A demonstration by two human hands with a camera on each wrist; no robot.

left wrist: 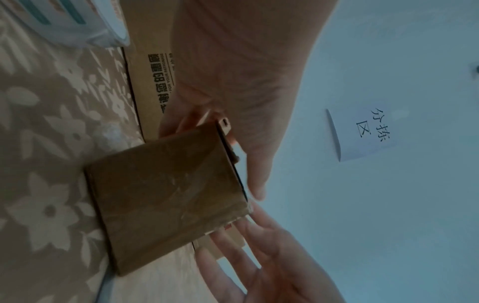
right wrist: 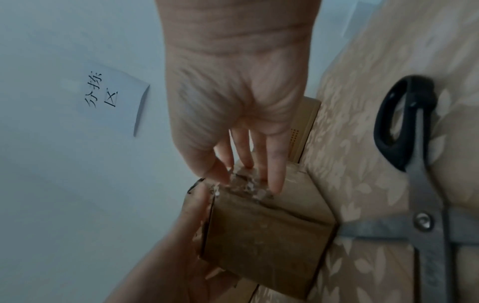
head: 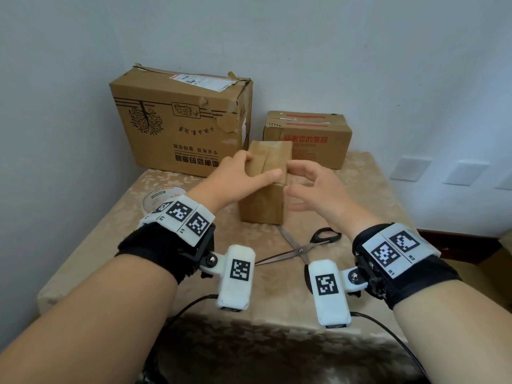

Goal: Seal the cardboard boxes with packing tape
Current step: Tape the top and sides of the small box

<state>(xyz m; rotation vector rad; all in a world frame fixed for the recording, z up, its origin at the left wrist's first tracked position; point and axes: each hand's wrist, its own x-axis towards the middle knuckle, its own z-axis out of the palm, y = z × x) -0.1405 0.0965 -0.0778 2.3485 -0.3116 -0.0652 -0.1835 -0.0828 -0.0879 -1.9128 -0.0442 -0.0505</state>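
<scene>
Small box [head: 263, 200] stands on the table [head: 91, 245], flaps folded down, seemingly unsealed; your left hand [head: 235, 176] grips its top, your right hand [head: 313, 189] rests loose fingers on its edge; roll [head: 160, 196] and scissors [head: 302, 248] lie untouched; big box [head: 180, 120] and red-print box [head: 307, 139] wait behind.

The wall note [left wrist: 368, 133] reads "分拣区", the large box [head: 180, 126] "FOR YOUR PATRONAGE".

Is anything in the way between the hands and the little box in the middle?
Nothing visible is. The left hand grips the top of the small box, and the right hand touches its top right edge. The scissors and tape roll lie on the table, not between them.
</scene>
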